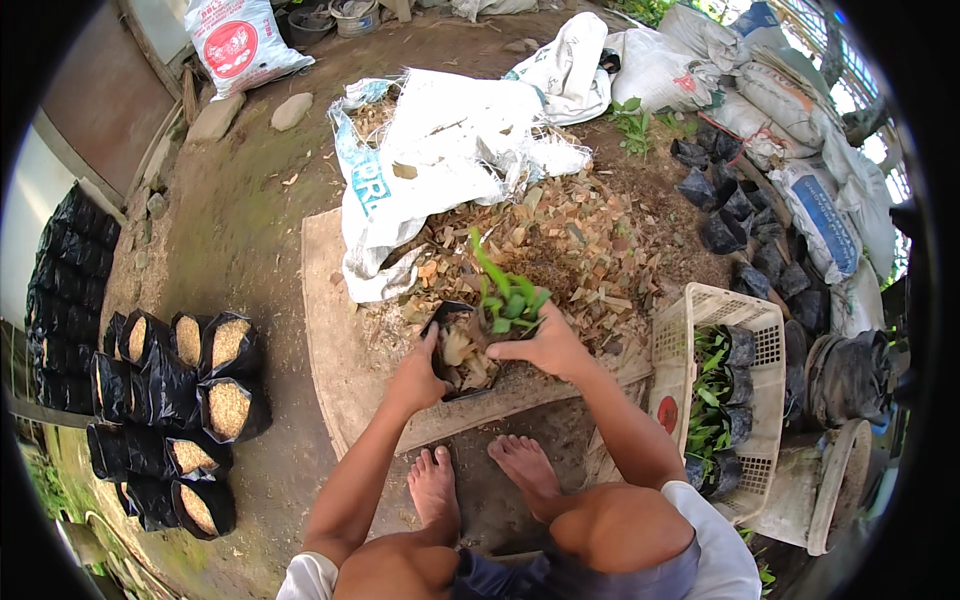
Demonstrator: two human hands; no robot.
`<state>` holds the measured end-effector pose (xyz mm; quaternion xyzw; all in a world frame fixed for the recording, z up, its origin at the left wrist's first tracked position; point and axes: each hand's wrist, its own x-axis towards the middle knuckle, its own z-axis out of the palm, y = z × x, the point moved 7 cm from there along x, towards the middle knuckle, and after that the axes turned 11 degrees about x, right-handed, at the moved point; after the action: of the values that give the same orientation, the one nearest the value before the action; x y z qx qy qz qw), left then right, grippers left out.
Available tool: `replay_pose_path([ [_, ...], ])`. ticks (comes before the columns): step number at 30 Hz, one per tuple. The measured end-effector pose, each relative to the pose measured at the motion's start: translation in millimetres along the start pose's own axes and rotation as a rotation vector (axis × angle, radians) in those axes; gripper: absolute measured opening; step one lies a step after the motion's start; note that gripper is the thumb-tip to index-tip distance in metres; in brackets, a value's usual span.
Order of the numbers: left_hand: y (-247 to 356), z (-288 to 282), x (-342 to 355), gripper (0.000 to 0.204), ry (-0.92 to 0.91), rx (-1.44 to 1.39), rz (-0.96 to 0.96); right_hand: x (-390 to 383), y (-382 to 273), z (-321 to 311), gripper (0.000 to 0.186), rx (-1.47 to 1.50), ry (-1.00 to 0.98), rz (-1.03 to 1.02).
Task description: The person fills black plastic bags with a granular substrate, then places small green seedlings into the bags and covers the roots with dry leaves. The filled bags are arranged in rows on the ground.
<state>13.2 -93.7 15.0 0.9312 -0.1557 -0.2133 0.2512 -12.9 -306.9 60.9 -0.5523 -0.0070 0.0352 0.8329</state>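
A black plastic grow bag (470,395) stands open-topped in front of me, partly filled with pale wood chips (466,355). My left hand (414,378) grips the bag's left side, its thumb at the rim. Just above the bag's right side, my right hand (552,347) is closed around the base of a leafy green seedling (513,303). Thumb and palm hide most of its root end. One long leaf stands up to the left. Beyond both hands spreads a heap of brown wood chips (570,235) on a flattened tan sack (328,330).
Right of me, a cream plastic crate (665,345) holds several potted seedlings (708,390). Filled black bags (235,410) stand at left. A white woven sack (440,130) lies beyond the chips. Black pots (722,232) and stacked sacks (785,100) line the far right. My bare feet (433,490) are close by.
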Motion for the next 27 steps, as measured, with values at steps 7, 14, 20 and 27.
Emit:
replay_pose_path([
  [7, 28, -20, -9, 0.101, 0.150, -0.592, 0.220, 8, 2, 34, 0.099, -0.513, -0.056, 0.126],
  [14, 0, 1, 1, 0.075, 0.086, -1.165, -0.034, 24, -5, -29, 0.064, -1.332, 0.013, -0.219],
  [20, -6, -6, -5, 0.074, 0.163, -1.234, 0.003, 71, 26, -99, 0.060, -1.566, 0.015, 0.065],
  [27, -8, -15, -6, 0.062, 0.250, -1.237, 0.000, 46, -57, -167, 0.098, -0.902, 0.594, 0.123],
])
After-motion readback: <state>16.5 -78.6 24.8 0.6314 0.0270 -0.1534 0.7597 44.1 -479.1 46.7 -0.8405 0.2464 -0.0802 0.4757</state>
